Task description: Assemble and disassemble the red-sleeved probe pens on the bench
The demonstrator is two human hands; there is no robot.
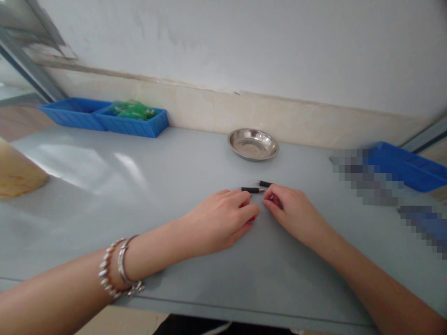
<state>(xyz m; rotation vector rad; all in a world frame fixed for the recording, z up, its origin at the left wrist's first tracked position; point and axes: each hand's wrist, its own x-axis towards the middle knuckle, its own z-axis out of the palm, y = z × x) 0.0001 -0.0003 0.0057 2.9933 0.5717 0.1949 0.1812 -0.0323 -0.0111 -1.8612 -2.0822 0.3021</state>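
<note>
My left hand [223, 216] is closed low over the table, with its fingers curled. A small red patch [252, 218] shows by its fingertips, but I cannot make out what it belongs to. Just beyond its knuckles lies a pen [252, 190] with a black grip and a metal tip pointing right. The black part of a second pen [266, 184] shows behind it, partly covered by my right hand [291, 207]. That hand is closed in a pinch a little to the right of the left one. Whatever its thumb and finger hold, if anything, is hidden.
A round metal dish [253, 145] stands near the wall on the grey table [167, 177]. At the back left are blue bins [132, 125], one holding green plastic [134, 110]. Another blue bin [412, 165] and blurred-out items are at the right. A yellowish object [19, 172] is far left.
</note>
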